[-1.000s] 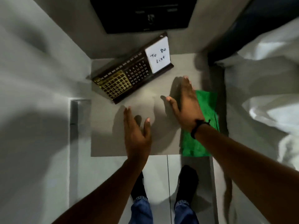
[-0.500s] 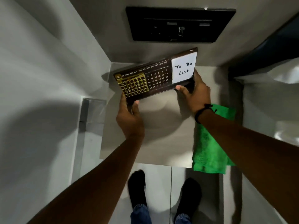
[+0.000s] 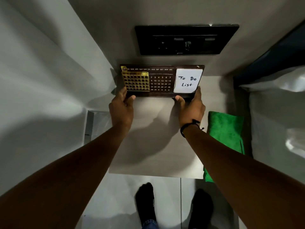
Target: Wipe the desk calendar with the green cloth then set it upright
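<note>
Desk calendar [image 3: 162, 80] stood at 12 o'clock on the small grey table [image 3: 153, 146], its back close to the wall under a black wall panel [image 3: 186, 40]; whether it touched the wall could not be told. Face tilted up toward the camera: gold date grid at its 9 o'clock end, white "To Do List" note pad [image 3: 188, 82] at its 3 o'clock end.

Left hand [image 3: 122, 108] pinched the lower left corner, thumb on the front edge, fingers curled behind and out of sight. Right hand [image 3: 191, 106] pinched the lower right corner the same way, thumb in front, index finger laid up beside the pad.

Green cloth [image 3: 226, 129] lay folded at 3 o'clock on the table edge, well apart from both hands.

Judgement: the board looked rigid and flat, probably light enough for fingertips, with a glossy and perhaps slippery face. Pad sheets looked soft, easily creased. Best held by the bare lower corners or end edges, clear of pad and gold frame. Leaning stance could topple if bumped.
</note>
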